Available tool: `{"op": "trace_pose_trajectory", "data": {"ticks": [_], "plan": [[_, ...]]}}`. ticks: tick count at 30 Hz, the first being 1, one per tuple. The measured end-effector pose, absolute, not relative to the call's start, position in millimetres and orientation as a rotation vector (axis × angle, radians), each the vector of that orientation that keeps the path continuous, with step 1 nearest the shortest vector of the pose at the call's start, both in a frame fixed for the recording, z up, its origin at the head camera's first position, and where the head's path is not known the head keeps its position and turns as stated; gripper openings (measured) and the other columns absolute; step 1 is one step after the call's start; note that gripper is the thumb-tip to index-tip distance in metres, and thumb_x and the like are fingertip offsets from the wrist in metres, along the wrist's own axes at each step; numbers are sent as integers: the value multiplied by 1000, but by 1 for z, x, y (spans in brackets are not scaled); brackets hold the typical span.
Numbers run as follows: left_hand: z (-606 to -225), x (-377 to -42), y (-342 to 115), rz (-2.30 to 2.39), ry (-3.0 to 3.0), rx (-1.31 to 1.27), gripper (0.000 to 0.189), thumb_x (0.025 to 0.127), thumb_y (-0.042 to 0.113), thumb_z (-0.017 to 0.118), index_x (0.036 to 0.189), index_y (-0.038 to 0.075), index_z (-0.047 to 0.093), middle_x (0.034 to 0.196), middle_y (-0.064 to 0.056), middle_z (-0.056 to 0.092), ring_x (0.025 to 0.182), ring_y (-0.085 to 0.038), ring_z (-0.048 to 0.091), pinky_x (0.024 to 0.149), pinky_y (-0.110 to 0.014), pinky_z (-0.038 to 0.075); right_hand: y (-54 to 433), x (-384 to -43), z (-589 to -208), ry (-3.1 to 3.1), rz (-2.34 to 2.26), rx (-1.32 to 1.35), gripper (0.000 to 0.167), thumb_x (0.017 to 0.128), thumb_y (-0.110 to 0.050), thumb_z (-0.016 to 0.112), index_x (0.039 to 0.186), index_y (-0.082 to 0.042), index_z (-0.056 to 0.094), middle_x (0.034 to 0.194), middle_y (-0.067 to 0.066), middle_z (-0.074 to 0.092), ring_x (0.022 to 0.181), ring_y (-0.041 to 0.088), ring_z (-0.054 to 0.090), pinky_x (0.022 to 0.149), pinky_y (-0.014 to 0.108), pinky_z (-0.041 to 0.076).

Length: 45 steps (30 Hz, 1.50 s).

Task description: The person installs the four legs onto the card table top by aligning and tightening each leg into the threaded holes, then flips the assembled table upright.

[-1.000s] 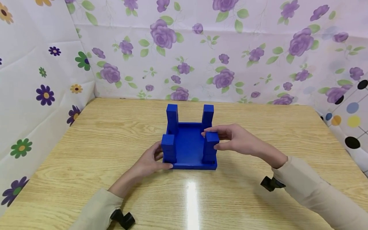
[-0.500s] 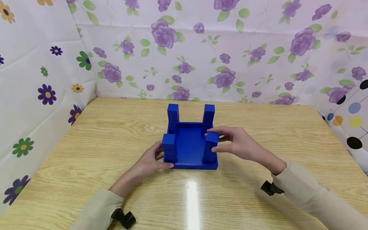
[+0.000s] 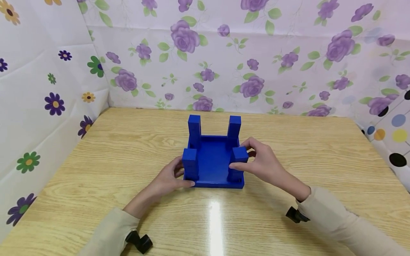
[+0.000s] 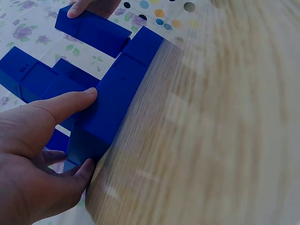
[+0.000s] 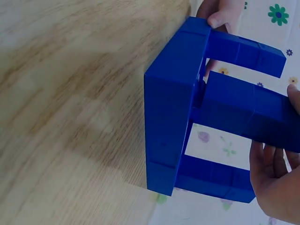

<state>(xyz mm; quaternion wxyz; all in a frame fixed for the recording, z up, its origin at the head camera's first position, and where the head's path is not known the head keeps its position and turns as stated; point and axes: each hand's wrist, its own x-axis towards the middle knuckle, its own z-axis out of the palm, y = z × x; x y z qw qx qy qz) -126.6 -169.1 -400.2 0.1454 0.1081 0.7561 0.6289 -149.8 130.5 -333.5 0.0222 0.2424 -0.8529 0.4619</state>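
A blue square tray-like base (image 3: 213,160) with a low rim lies on the table, a blue post rising at each corner. My left hand (image 3: 168,177) grips its front left corner, thumb on the front rim, fingers behind the front left post (image 3: 190,163). My right hand (image 3: 264,163) pinches the upper part of the front right post (image 3: 240,153), thumb on the near face. That post leans slightly to the right, and a dark gap shows near its foot. In the right wrist view, the base's side wall (image 5: 171,103) stands beside the held post (image 5: 253,105).
Behind the base stand the back left post (image 3: 194,128) and the back right post (image 3: 235,126). The wooden table (image 3: 144,135) meets a flowered cloth (image 3: 217,71) at the back. Black devices sit at both sleeves, including the left one (image 3: 139,241).
My right thumb has shifted left across the front right post's near face, and the fingers have drawn back to its far right side. The post leans more to the right. My left hand keeps its grip.
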Motion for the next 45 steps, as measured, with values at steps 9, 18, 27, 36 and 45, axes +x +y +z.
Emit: {"op": "trace_pose_trajectory", "data": {"ticks": [9, 18, 27, 36, 45], "plan": [[-399, -126, -169, 1813, 2178, 303, 88, 76, 1, 79, 148, 0, 29, 138, -22, 46, 129, -37, 43, 109, -48, 34, 128, -146, -332, -2665, 1314, 734, 52, 72, -22, 87, 114, -4, 62, 112, 9, 64, 99, 27, 60, 85, 46, 53], [-398, -126, -168, 1815, 2178, 292, 88, 76, 0, 79, 149, 0, 29, 139, -23, 44, 129, -38, 42, 109, -48, 33, 148, -160, -312, -2752, 1748, 1065, 70, 85, -16, 76, 145, -3, 41, 136, 11, 54, 129, 25, 46, 109, 47, 34], [-399, -126, -169, 1817, 2177, 304, 87, 77, 0, 79, 148, -1, 29, 140, -23, 44, 130, -38, 41, 110, -48, 32, 158, -181, -311, -2667, 2081, 1400, 56, 88, -1, 69, 141, -4, 49, 138, 10, 54, 133, 22, 43, 103, 30, 41], [-399, -126, -169, 1813, 2177, 290, 87, 77, 1, 79, 148, 0, 29, 141, -23, 43, 131, -37, 40, 111, -48, 30, 157, -184, -317, -2651, 2111, 1340, 47, 86, -2, 71, 131, -2, 59, 128, 13, 61, 117, 24, 55, 72, 23, 45], [-399, -125, -168, 1829, 2172, 294, 86, 76, -1, 79, 148, 0, 31, 141, -23, 43, 132, -37, 40, 112, -49, 28, 156, -184, -317, -2702, 2067, 1269, 46, 83, -3, 75, 127, -2, 61, 124, 12, 63, 76, 14, 51, 58, 24, 32]]}}
